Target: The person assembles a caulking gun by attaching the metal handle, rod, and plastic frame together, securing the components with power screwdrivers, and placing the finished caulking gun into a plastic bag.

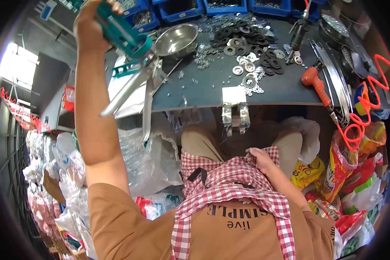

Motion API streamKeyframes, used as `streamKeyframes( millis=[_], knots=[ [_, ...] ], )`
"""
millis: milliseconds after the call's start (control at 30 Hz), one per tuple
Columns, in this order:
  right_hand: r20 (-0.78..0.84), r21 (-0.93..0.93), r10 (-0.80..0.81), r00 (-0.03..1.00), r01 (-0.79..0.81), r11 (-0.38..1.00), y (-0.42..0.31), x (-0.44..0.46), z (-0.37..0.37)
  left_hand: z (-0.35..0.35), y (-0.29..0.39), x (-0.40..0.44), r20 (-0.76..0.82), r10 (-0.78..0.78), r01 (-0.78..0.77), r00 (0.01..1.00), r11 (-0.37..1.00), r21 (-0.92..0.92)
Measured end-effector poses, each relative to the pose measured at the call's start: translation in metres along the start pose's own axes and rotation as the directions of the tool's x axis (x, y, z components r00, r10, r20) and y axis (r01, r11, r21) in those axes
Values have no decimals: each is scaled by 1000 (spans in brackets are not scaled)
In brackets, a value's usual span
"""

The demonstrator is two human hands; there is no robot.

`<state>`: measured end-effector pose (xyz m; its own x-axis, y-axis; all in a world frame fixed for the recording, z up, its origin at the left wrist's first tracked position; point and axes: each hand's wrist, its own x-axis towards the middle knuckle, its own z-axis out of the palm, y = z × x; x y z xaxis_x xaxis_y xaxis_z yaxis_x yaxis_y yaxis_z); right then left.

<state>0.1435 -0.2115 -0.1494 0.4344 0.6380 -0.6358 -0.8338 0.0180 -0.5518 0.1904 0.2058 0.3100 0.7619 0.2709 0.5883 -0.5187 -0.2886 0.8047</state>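
At the upper left, my left hand [91,28] is raised with its fingers wrapped round a green caulking gun [121,32]. The gun's bare metal handle and trigger [147,102] point down toward me, over the table's left part. My right hand [260,160] rests low on the red checked apron [229,173] over my lap. Its fingers are curled in, and whatever they may hold is hidden. Ahead of that hand, a small metal fixture [235,108] sticks out from the table's front edge.
Black and metal washers [247,41] lie heaped on the dark table [195,93], near a steel bowl [176,41]. Blue bins [177,9] line the back. A red-handled air tool [314,82] with a coiled red hose [372,99] lies right. Plastic bags [147,156] surround my legs.
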Motion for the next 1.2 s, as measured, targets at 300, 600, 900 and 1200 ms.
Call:
streamKeyframes(
  millis=[300, 600, 900, 1200],
  knots=[
    [145, -352, -123, 982, 167, 921, -43, -32, 60, 46, 64, -61, 243, 112, -8, 963, 919, -394],
    [477, -561, -578, 662, 736, 379, -95, -49, 123, 104, 20, -130, 300, 93, 106, 950, 803, -587],
    [363, 223, -499, 787, 446, 867, -49, -52, 52, 112, -6, -139, 159, 151, 11, 976, 690, -724],
    [253, 589, -186, 949, 1, 808, -33, -75, 66, 137, -62, -185, 110, 48, 62, 993, 585, -809]
  ],
)
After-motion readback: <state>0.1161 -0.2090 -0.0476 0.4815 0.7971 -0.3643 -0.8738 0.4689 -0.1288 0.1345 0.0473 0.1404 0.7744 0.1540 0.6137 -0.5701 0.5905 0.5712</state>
